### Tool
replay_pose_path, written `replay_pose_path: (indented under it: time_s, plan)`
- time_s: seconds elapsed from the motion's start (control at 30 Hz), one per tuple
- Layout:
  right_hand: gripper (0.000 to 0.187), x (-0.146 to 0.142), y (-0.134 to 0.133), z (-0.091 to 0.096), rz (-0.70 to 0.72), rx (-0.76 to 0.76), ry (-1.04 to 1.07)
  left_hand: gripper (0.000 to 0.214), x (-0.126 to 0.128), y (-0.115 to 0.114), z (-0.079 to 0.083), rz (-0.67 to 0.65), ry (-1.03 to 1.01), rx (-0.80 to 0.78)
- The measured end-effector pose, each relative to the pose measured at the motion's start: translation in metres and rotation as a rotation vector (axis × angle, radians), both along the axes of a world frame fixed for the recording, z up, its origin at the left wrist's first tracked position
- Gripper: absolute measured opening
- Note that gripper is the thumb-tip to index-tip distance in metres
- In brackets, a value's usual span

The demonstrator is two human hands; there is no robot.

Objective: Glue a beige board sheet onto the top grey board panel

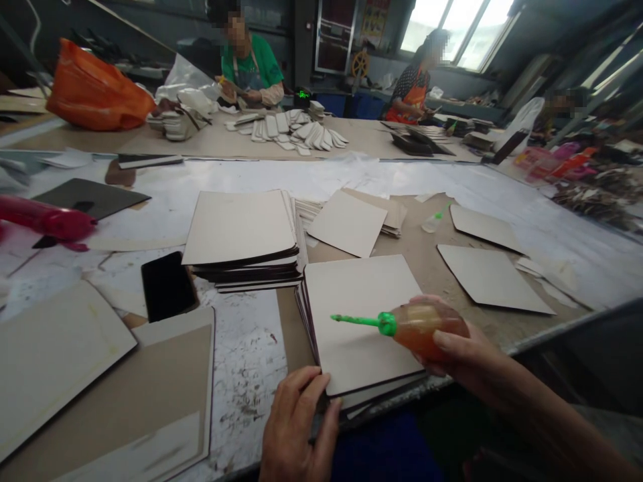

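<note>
My right hand (465, 351) is wrapped round a squeeze bottle (426, 328) of amber liquid, probably glue. Its long green nozzle points left above a stack of off-white boards (362, 288) with dark edges. At the near left corner of that stack, my left hand (299, 425) grips the top board, fingers at its edge and thumb lower down. A taller stack of similar boards (241, 227) stands just behind and to the left. One loose board (349, 224) lies tilted beyond, and two more boards (495, 274) rest to the right.
A black phone (168, 286) and large panels (151, 388) lie at left, near a pink tool (45, 221). A small green-tipped bottle (433, 221) lies behind the boards. Across the table are an orange bag (95, 87), piled pale pieces (289, 127) and co-workers (256, 63).
</note>
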State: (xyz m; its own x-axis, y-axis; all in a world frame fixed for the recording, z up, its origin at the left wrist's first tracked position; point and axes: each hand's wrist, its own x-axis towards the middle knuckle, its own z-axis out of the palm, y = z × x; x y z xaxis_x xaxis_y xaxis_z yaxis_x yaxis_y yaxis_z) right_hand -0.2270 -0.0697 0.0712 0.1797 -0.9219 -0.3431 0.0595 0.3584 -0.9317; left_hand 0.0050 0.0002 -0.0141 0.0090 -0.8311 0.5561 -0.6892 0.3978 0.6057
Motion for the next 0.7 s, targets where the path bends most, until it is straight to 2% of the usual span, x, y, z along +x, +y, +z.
replay_pose_path:
  time_s: [0.1,0.2,0.4,0.5,0.63,0.7]
  plan:
    - [0.061,0.001,-0.007,0.005,-0.036,-0.136,0.333,0.027,0.003,-0.002,-0.002,-0.043,-0.085,-0.052]
    - [0.061,0.004,-0.012,0.011,-0.016,-0.235,0.512,0.027,0.007,-0.004,-0.003,-0.060,-0.135,-0.090]
    - [0.053,0.016,-0.017,0.011,0.015,-0.406,0.615,0.029,0.010,-0.007,-0.004,-0.085,-0.140,-0.126]
    - [0.051,0.019,-0.022,0.010,0.019,-0.446,0.634,0.029,0.009,-0.007,-0.005,-0.105,-0.144,-0.138]
    - [0.051,0.021,-0.029,0.008,0.066,-0.487,0.668,0.026,0.006,-0.007,-0.006,-0.042,-0.071,-0.096]
    - [0.050,0.021,-0.032,0.008,0.091,-0.517,0.673,0.025,0.007,-0.009,-0.006,-0.057,-0.092,-0.112]
